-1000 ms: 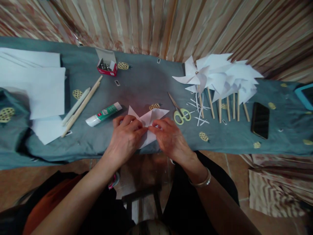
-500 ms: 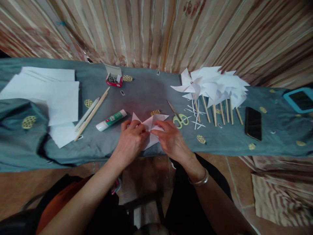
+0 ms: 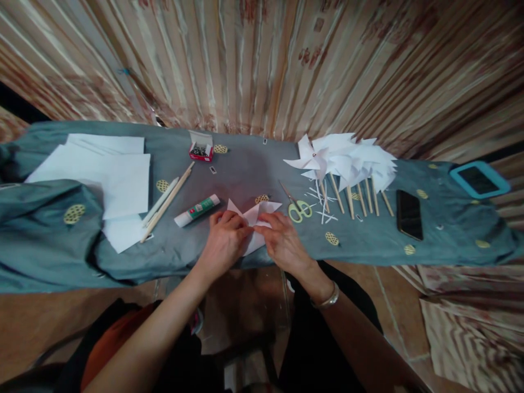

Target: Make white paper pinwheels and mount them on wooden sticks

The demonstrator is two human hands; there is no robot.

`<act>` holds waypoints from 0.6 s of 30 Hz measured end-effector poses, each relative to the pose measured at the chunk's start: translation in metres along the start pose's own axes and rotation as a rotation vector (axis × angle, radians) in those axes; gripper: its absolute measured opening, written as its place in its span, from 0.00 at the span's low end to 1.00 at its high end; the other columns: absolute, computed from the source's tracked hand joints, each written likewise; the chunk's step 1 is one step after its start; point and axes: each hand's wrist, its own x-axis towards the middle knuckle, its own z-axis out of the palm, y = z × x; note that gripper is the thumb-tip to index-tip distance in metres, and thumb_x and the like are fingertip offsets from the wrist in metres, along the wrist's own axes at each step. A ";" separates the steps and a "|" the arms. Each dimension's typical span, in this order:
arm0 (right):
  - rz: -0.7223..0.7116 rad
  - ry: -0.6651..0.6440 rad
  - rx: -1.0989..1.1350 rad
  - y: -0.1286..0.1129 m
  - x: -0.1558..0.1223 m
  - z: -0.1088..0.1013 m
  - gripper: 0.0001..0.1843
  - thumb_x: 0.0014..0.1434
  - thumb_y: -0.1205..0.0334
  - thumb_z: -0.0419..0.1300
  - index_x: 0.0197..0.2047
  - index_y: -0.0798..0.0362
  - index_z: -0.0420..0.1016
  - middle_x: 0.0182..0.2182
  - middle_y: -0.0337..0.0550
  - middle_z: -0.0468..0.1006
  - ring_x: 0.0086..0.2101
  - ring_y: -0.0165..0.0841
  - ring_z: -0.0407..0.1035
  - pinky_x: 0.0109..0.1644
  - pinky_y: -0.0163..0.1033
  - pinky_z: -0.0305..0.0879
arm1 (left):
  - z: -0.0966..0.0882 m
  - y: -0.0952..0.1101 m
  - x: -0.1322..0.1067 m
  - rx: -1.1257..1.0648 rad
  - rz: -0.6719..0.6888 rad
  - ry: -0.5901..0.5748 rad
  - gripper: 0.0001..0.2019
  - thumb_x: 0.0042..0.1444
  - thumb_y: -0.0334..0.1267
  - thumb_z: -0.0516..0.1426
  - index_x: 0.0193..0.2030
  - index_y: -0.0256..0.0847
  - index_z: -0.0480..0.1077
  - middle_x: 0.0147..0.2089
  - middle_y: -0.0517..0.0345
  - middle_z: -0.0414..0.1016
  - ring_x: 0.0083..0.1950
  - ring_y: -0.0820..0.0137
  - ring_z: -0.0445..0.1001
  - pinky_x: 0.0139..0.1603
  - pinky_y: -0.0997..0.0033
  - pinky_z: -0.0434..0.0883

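A white paper pinwheel (image 3: 254, 212) with cut, folded points lies at the table's front edge between my hands. My left hand (image 3: 229, 236) is closed on its left side, fingers curled and pressing near the centre. From the right, my right hand (image 3: 282, 237) pinches the paper close to the middle, its fingertips almost meeting the left ones. The pinwheel's centre is partly hidden by my fingers. A glue stick (image 3: 197, 210) with a green label lies left of my left hand. Scissors (image 3: 299, 210) with light green handles rest right of my right hand.
Several finished pinwheels (image 3: 347, 158) on wooden sticks lie back right, with thin paper strips (image 3: 323, 202) beside them. A phone (image 3: 409, 214) and a blue-framed device (image 3: 480, 179) are farther right. Leftward are paper sheets (image 3: 126, 183), sticks (image 3: 167, 201) and a red box of small metal pins (image 3: 201, 150).
The camera view has shifted, so the table sits slightly lower in the picture. Both hands stay on the paper pinwheel, with only small finger movements at its middle.
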 end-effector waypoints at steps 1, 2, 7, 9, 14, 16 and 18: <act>0.001 -0.004 -0.019 -0.001 0.000 0.000 0.16 0.61 0.73 0.52 0.47 0.54 0.78 0.50 0.50 0.74 0.48 0.42 0.63 0.51 0.49 0.63 | -0.001 0.000 0.000 -0.023 -0.015 -0.004 0.10 0.60 0.32 0.54 0.41 0.43 0.78 0.39 0.52 0.78 0.46 0.57 0.69 0.48 0.49 0.60; 0.000 -0.010 -0.040 -0.002 0.000 0.000 0.16 0.62 0.73 0.53 0.47 0.54 0.78 0.50 0.50 0.74 0.48 0.42 0.63 0.51 0.48 0.63 | -0.002 -0.001 0.000 -0.042 -0.028 -0.001 0.11 0.60 0.32 0.54 0.41 0.43 0.78 0.38 0.52 0.78 0.46 0.57 0.69 0.48 0.49 0.60; -0.047 -0.053 -0.126 -0.006 0.005 -0.001 0.14 0.61 0.73 0.52 0.44 0.56 0.78 0.47 0.50 0.76 0.46 0.43 0.63 0.50 0.48 0.61 | -0.011 -0.007 -0.003 -0.074 -0.087 0.080 0.11 0.59 0.33 0.54 0.42 0.41 0.78 0.41 0.50 0.79 0.48 0.56 0.70 0.48 0.48 0.61; -0.065 -0.083 -0.146 -0.006 0.007 -0.001 0.13 0.61 0.74 0.53 0.43 0.57 0.78 0.46 0.50 0.76 0.46 0.42 0.63 0.50 0.47 0.60 | -0.015 -0.010 -0.005 -0.074 -0.121 0.112 0.12 0.59 0.33 0.53 0.44 0.40 0.78 0.42 0.48 0.79 0.49 0.55 0.70 0.49 0.47 0.61; -0.041 -0.129 -0.180 -0.008 0.007 -0.002 0.14 0.61 0.73 0.52 0.44 0.57 0.77 0.47 0.50 0.75 0.47 0.43 0.61 0.50 0.47 0.58 | -0.019 -0.013 -0.017 -0.117 -0.228 0.200 0.13 0.60 0.35 0.53 0.45 0.41 0.78 0.43 0.48 0.78 0.50 0.54 0.69 0.50 0.49 0.62; -0.043 -0.144 -0.191 -0.008 0.008 -0.002 0.14 0.61 0.73 0.51 0.44 0.57 0.77 0.48 0.50 0.75 0.48 0.43 0.61 0.51 0.47 0.58 | -0.020 -0.014 -0.022 -0.143 -0.254 0.212 0.13 0.60 0.36 0.53 0.45 0.41 0.78 0.43 0.48 0.78 0.51 0.54 0.69 0.51 0.49 0.61; -0.062 -0.162 -0.201 -0.008 0.008 -0.004 0.15 0.60 0.73 0.51 0.44 0.57 0.77 0.48 0.50 0.75 0.48 0.44 0.62 0.51 0.47 0.58 | -0.021 -0.013 -0.026 -0.163 -0.268 0.209 0.13 0.59 0.36 0.53 0.45 0.41 0.78 0.43 0.48 0.78 0.51 0.53 0.69 0.50 0.49 0.62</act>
